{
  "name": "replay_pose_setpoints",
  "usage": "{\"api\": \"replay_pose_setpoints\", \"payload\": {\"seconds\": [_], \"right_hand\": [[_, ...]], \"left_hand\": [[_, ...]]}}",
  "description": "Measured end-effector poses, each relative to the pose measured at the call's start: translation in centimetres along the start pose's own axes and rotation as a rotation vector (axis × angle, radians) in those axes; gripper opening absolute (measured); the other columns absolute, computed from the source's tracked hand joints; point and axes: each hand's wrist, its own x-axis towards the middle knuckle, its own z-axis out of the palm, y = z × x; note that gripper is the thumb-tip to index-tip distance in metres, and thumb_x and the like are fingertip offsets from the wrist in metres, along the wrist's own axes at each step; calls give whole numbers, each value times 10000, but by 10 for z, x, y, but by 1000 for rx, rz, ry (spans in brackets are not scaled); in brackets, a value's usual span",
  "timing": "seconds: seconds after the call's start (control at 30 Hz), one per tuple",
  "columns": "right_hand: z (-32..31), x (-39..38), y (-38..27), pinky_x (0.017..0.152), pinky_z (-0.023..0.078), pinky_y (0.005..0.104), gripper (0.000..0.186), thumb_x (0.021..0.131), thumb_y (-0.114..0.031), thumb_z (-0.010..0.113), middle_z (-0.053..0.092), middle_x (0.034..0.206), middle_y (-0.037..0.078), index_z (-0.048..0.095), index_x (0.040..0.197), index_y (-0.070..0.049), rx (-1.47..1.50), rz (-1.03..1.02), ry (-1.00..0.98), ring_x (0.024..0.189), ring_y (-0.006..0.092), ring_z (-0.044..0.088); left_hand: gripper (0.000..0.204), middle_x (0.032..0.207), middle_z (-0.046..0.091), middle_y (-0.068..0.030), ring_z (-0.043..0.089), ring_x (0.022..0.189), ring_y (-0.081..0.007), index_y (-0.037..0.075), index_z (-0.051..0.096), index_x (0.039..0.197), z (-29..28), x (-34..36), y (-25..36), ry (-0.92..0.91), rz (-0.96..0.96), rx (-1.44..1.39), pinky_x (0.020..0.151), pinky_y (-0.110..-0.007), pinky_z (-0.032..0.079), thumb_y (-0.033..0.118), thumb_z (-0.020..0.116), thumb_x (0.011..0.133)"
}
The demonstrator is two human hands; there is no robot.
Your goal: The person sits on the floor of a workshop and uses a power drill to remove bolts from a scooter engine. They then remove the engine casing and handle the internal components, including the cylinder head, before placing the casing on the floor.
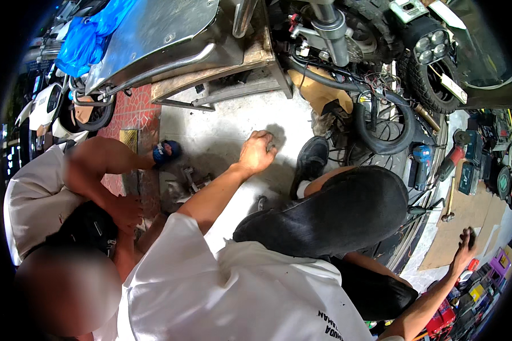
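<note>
My left hand (pixel 257 152) is held out over the pale floor (pixel 210 128), its fingers curled closed; whatever they hold, if anything, is hidden. Loose metal parts (pixel 192 181) lie on the floor to its left, beside another person's leg. Far to the right, my right hand (pixel 464 250) reaches above a flattened cardboard sheet (pixel 458 227). Its fingers are bent around something dark and small that I cannot make out. A hammer (pixel 450 200) with a wooden handle lies near that hand, on the cardboard.
A person in white crouches at my left, a blue shoe (pixel 166 152) on the floor. Ahead stands a metal-topped bench (pixel 159 40). A partly stripped motorcycle (pixel 331 34), loose tyre (pixel 432 85), red angle grinder (pixel 452 162) and blue power tool (pixel 421 162) lie ahead and right.
</note>
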Motion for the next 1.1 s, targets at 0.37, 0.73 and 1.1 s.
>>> {"api": "replay_pose_setpoints", "payload": {"seconds": [0.37,0.73,1.1], "right_hand": [[9,-30,44,864,505,348,521,1046,-487,675,748,1215,77,683,1387,-93,156,296,-30,995,174,681],[22,-32,17,931,514,400,605,1041,-536,649,724,1226,91,662,1415,-60,65,287,-85,1074,222,681],[34,-42,14,1010,472,406,643,1042,-569,624,703,1300,98,646,1452,-76,-195,266,-123,1148,229,653]], "left_hand": [[522,1497,615,-156,524,1414,-371,71,716,1352,53,24,-65,-133,-331,298,1178,-458,475,345,701,908],[954,1696,382,-177,367,1543,-375,62,340,1671,62,103,-86,-43,-204,561,1243,-497,382,327,775,865],[893,1643,390,-228,402,1465,-477,156,347,1674,72,243,-103,5,24,749,1237,-626,313,365,718,889]]}}
